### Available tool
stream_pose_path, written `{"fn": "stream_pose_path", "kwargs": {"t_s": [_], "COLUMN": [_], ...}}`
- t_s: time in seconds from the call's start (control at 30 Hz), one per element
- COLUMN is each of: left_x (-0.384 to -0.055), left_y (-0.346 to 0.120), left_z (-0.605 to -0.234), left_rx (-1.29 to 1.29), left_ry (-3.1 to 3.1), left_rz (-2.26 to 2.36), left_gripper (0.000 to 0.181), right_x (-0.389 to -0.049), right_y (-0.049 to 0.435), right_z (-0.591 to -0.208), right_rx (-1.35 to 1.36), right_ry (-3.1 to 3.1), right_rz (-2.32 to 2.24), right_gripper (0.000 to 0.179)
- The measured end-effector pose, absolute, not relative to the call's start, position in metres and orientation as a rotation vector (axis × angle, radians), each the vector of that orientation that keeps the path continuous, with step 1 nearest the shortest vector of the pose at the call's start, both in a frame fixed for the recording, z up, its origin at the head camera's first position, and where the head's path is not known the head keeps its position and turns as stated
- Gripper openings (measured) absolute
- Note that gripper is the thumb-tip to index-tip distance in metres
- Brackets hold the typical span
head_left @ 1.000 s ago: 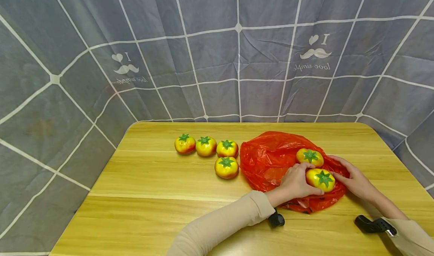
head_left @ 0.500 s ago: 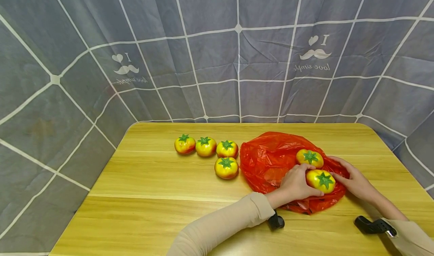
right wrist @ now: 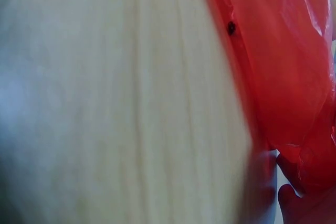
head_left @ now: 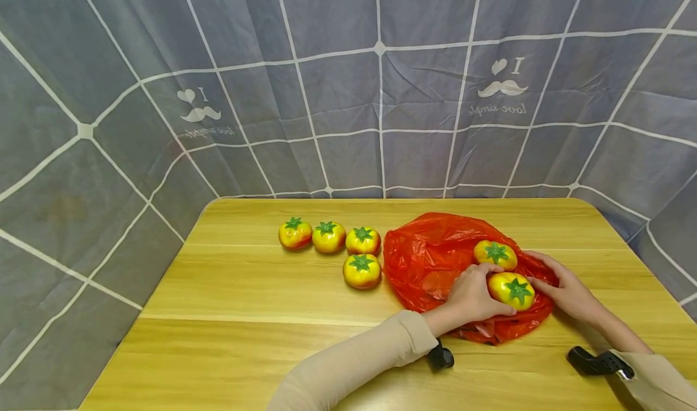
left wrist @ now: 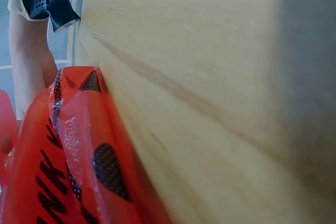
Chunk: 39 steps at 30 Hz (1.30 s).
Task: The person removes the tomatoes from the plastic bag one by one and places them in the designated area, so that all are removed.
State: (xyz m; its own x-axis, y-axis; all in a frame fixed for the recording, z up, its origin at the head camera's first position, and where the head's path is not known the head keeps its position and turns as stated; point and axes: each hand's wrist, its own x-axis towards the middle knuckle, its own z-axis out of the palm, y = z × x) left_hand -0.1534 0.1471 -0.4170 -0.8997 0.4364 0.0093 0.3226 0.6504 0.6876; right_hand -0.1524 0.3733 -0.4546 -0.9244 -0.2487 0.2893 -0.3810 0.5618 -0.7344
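In the head view my left hand (head_left: 472, 293) grips a glossy yellow-and-red tomato (head_left: 512, 291) with a green star-shaped top, thumb in front and fingers behind. This tomato sits at the right side of a crumpled red plastic bag (head_left: 422, 256). Just behind it, another tomato (head_left: 495, 255) lies against the bag. My right hand (head_left: 569, 290) holds the bag's right edge, its thumb close to the gripped tomato. Black lettering marks the bag (left wrist: 50, 182) in the left wrist view. Red plastic (right wrist: 286, 72) hides much of the right hand's work in the right wrist view.
Left of the bag, a row of three tomatoes (head_left: 329, 237) stands on the wooden table (head_left: 229, 296), with one more tomato (head_left: 362, 272) in front of the row's right end. A grey curtain (head_left: 337, 96) with white lines hangs behind the table. Black wrist mounts (head_left: 599, 361) sit near both sleeves.
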Motion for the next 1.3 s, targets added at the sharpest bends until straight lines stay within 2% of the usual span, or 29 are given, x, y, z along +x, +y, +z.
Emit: {"fn": "stream_pose_path", "kwargs": {"t_s": [1.3], "left_x": [-0.143], "left_y": [0.105], "left_z": [-0.401], "left_rx": [0.609], "left_ry": [2.561], "left_rz": [1.396], "left_gripper": [0.065], "right_x": [-0.149], "right_y": [0.375], "right_z": [-0.456], "right_rx": [0.491], "right_ry": [-2.645], "right_rz": [1.322], "right_gripper": [0.049]}}
